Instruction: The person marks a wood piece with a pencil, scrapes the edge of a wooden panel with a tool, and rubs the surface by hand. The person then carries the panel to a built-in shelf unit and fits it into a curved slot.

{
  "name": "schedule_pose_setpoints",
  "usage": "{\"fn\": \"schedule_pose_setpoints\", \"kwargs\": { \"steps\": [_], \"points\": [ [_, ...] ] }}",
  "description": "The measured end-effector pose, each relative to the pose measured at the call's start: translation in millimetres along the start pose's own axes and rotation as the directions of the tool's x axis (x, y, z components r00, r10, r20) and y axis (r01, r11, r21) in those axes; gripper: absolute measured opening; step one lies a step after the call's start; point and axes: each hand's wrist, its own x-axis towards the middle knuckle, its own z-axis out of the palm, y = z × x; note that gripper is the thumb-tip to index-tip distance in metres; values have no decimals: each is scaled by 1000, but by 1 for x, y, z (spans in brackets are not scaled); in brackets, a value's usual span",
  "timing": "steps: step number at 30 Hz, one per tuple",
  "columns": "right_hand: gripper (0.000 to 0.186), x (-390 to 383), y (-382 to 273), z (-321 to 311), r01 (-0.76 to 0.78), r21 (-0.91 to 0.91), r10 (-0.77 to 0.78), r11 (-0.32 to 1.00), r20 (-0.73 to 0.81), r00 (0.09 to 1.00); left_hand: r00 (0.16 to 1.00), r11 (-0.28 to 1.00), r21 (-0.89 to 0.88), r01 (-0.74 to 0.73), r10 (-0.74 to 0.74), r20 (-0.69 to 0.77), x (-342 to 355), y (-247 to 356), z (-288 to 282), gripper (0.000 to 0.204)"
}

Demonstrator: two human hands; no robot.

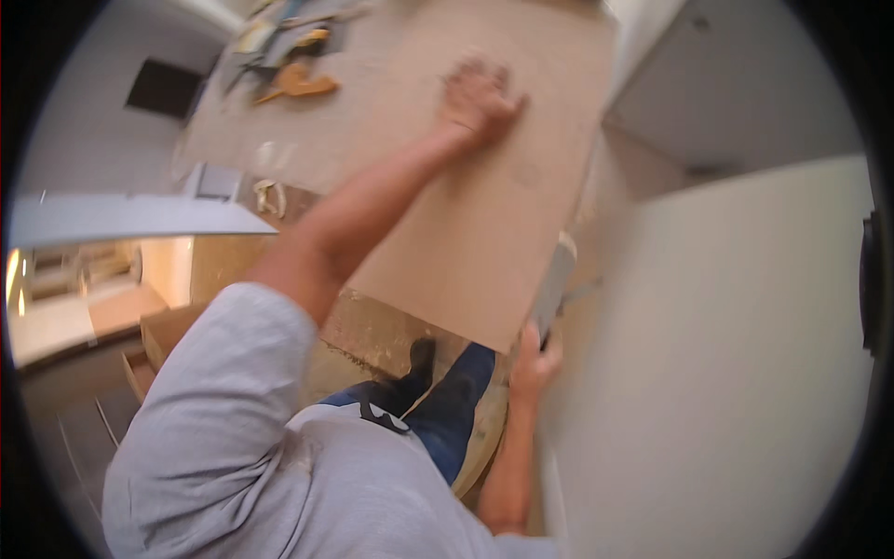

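Observation:
A long light-brown board (447, 242) lies in front of me on the worktop. My left hand (482, 101) presses palm down on its far part, fingers spread, holding nothing. Low on the right, my right hand (535, 361) is closed round the near end of a long grey hand tool (555, 279). The tool runs along the board's right edge and has a pale tip at its far end. Blur hides its exact kind, and I cannot tell whether it touches the edge.
Several hand tools lie at the far left of the worktop, among them an orange-handled one (298, 82). A large pale panel (717, 373) stands close on my right. To the left are a whitish ledge (140, 216) and a wooden drawer (140, 371).

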Motion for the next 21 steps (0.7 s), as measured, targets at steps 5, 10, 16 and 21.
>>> {"fn": "schedule_pose_setpoints", "kwargs": {
  "steps": [5,10,16,21],
  "points": [
    [33,-2,-6,-12,80,-99,-91,992,-109,990,991,988,-142,65,-80,-110,-8,-8,-3,71],
    [38,28,-30,-15,-102,325,81,940,76,994,988,988,-143,53,-73,-137,-8,-9,-5,68],
    [37,144,-33,1,-195,586,146,787,131,981,997,991,-132,34,-42,-61,-1,7,-17,69],
    [35,256,-63,36,-136,609,39,782,169,985,998,994,-94,51,-54,-27,1,22,-16,70]
  ]
}}
